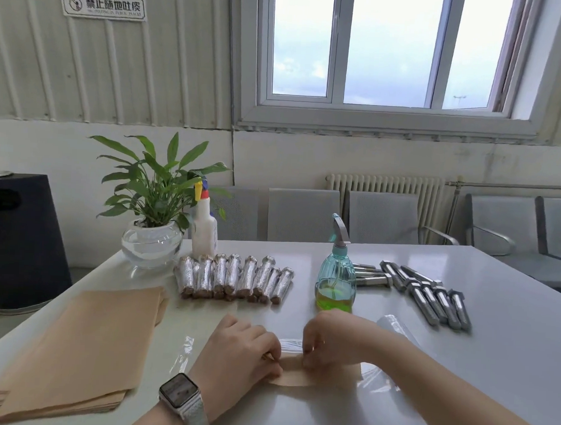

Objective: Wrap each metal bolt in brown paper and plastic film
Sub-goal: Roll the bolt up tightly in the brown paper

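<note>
Brown paper [294, 373] roll sits between both hands on the worktop [490, 362]; left hand [239, 347] and right hand [329, 339] pinch its ends. Bolt hidden inside, presumably. Keep tension even, roll tight onto film [375, 374].

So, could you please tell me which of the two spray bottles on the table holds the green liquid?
The teal see-through spray bottle in the middle of the table, beside the bare bolts. The white opaque spray bottle by the potted plant hides its contents.
</note>
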